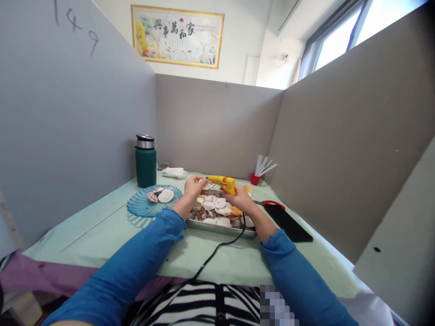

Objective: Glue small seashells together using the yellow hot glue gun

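My right hand (240,198) is wrapped round the handle of a yellow hot glue gun (222,182), whose nozzle points left. At the nozzle tip, my left hand (194,188) pinches a pale seashell (206,185) between thumb and fingers. Whether the tip touches the shell I cannot tell. Below both hands lies a metal tray (220,227) full of white, orange and brown shells. The gun's black cord (217,248) runs over the tray's front edge towards my lap. On the left, a blue scalloped glass plate (136,204) carries several shells (166,195).
A green bottle (146,167) stands behind the plate, near white tissue (174,172). At the right back, a red cup (255,179) holds glue sticks (263,166). Red-handled scissors (273,203) lie against a black phone-like slab (288,222). Grey partitions (217,122) enclose three sides.
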Demonstrator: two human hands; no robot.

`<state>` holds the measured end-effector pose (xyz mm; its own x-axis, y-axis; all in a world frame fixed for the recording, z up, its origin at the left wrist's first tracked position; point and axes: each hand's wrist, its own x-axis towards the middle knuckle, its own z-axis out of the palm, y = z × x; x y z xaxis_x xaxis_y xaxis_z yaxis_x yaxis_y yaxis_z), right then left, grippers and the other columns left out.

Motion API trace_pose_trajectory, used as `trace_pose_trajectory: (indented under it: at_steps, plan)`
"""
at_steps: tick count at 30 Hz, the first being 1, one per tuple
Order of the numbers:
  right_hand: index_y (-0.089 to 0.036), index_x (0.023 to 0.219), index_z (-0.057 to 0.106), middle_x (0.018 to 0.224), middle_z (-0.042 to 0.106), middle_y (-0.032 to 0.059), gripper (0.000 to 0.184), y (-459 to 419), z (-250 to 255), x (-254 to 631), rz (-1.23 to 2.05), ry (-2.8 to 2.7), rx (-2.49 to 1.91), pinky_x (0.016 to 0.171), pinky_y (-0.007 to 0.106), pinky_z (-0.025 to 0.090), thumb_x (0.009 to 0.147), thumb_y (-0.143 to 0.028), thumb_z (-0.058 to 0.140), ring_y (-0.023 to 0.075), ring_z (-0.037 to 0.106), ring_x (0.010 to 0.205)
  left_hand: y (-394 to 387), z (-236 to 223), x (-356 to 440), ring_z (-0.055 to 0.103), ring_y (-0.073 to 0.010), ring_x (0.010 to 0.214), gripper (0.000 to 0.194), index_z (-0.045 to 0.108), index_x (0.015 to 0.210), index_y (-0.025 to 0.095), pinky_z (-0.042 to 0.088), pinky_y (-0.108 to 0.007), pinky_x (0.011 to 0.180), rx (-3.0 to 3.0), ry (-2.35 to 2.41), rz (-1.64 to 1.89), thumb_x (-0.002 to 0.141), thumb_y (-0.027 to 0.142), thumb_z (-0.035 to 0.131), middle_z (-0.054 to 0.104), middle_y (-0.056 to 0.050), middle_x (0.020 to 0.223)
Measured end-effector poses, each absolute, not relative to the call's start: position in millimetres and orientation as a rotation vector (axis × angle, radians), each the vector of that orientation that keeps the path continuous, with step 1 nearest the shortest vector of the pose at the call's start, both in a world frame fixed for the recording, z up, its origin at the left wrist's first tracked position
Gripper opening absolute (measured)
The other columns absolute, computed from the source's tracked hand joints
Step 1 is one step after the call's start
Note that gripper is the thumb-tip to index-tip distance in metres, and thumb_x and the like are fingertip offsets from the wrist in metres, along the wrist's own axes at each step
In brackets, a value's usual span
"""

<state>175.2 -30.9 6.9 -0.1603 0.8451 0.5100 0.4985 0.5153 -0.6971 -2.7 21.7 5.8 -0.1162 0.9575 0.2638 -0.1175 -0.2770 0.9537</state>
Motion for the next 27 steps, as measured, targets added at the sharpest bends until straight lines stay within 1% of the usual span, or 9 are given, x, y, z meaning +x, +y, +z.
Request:
trace_pose_trajectory:
  at_steps: [5,10,15,18,22,27]
  plan:
    - [-0.012,0.092,0.065,0.068,0.059,0.0007,0.028,-30.9,7.1,174.9,0.456,-1.821,-1.124,0.057,0.024,0.041,0.068,-0.023,0.054,0.0135,0.053,0.061,18.8,6.6,-1.1,0.060,-0.0140,0.055,0.014,0.056,0.081,0.013,0.048,-0.023,0.048,1.285,1.026,1.498,0.071,0.018,0.065,0.062,-0.004,0.066]
    - [-0.012,0.094,0.066,0.069,0.060,0.0011,0.031,-32.3,8.8,174.9,0.454,-1.814,-1.130,0.059,0.025,0.043,0.068,-0.024,0.055,0.0146,0.054,0.063,17.8,8.5,-1.8,0.059,-0.0120,0.052,0.015,0.058,0.082,0.011,0.047,-0.021,0.046,1.224,1.041,1.506,0.072,0.019,0.066,0.062,-0.004,0.066]
    - [-0.012,0.093,0.065,0.066,0.058,0.0005,0.030,-32.5,9.0,175.0,0.457,-1.817,-1.151,0.058,0.025,0.042,0.068,-0.024,0.054,0.0147,0.053,0.062,17.8,9.9,-3.6,0.060,-0.0122,0.053,0.016,0.059,0.084,0.011,0.047,-0.021,0.047,1.183,1.025,1.503,0.072,0.018,0.067,0.064,-0.006,0.071]
    - [-0.013,0.092,0.065,0.065,0.058,0.0004,0.029,-32.3,8.6,175.4,0.459,-1.808,-1.140,0.058,0.025,0.042,0.068,-0.024,0.054,0.0156,0.054,0.064,18.5,9.6,-3.9,0.061,-0.0128,0.054,0.015,0.058,0.083,0.011,0.048,-0.022,0.046,1.159,1.022,1.522,0.073,0.018,0.066,0.064,-0.006,0.073]
    - [-0.014,0.091,0.066,0.065,0.058,0.0005,0.028,-31.4,7.7,175.9,0.463,-1.796,-1.123,0.058,0.025,0.042,0.067,-0.024,0.055,0.0161,0.054,0.066,19.4,8.9,-3.9,0.060,-0.0123,0.053,0.014,0.059,0.083,0.011,0.048,-0.022,0.047,1.163,1.022,1.527,0.073,0.018,0.066,0.065,-0.007,0.073]
    - [-0.013,0.092,0.066,0.068,0.058,0.0006,0.028,-30.3,6.3,176.2,0.455,-1.812,-1.132,0.057,0.023,0.040,0.068,-0.025,0.054,0.0139,0.052,0.062,18.5,8.7,-3.7,0.059,-0.0121,0.053,0.015,0.059,0.082,0.011,0.048,-0.021,0.046,1.185,1.012,1.507,0.072,0.019,0.067,0.064,-0.006,0.069]
